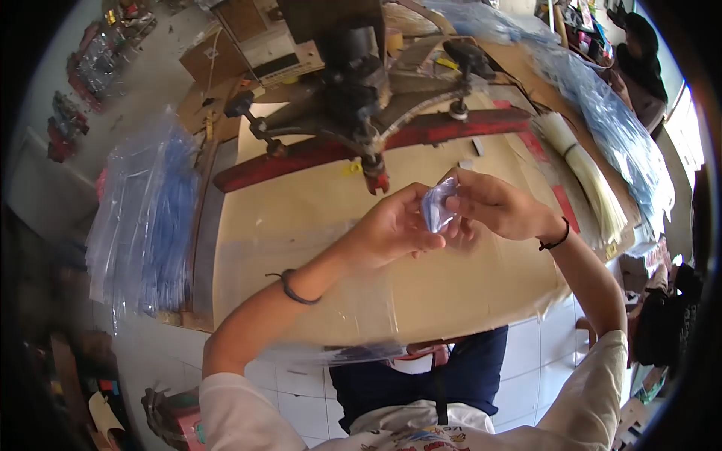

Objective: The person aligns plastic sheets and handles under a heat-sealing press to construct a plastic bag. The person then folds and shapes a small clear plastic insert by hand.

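Note:
Between my two hands, above the tan work surface [466,286], is a small folded piece of clear bluish plastic [438,204]. My left hand [391,229] holds its left side, fingers curled around it. On its right side, the thumb and fingers of my right hand [492,204] pinch it. Just beyond my hands a black and red metal press frame [368,143] spans the surface, with a red-tipped part [376,179] near my left fingertips. Under my left forearm lies a clear plastic sheet [338,301].
Stacked plastic sleeves [147,218] lie at the left edge. On the right are a bundle of pale strips [583,177] and a long heap of clear plastic [609,124]. A person [639,71] in dark clothing is at the upper right. A boxy machine [274,52] stands behind.

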The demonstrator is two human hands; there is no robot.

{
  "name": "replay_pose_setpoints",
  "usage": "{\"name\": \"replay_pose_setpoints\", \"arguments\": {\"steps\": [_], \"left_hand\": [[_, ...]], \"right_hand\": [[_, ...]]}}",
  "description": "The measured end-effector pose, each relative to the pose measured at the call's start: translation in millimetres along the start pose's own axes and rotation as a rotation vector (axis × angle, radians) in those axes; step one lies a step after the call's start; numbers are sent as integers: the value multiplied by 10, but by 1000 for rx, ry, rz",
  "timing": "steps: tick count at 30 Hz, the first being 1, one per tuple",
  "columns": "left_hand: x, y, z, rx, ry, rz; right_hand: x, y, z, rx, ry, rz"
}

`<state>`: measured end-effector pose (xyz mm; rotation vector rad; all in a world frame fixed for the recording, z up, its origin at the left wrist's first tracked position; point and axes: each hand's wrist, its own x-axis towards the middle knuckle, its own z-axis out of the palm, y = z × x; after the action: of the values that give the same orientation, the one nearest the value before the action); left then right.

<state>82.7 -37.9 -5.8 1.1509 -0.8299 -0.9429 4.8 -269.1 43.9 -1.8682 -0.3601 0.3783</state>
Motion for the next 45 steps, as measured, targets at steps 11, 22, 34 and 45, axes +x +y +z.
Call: {"name": "replay_pose_setpoints", "arguments": {"steps": [11, 22, 34, 45], "left_hand": [[32, -102, 42, -97, -32, 31], [-13, -32, 29, 27, -72, -67], [-23, -44, -45, 16, -152, 47], [11, -67, -69, 35, -37, -31]], "right_hand": [[-42, 136, 62, 108, -44, -104], [32, 224, 118, -589, 329, -647], [85, -308, -94, -875, 274, -824], [109, 216, 18, -784, 341, -916]]}}
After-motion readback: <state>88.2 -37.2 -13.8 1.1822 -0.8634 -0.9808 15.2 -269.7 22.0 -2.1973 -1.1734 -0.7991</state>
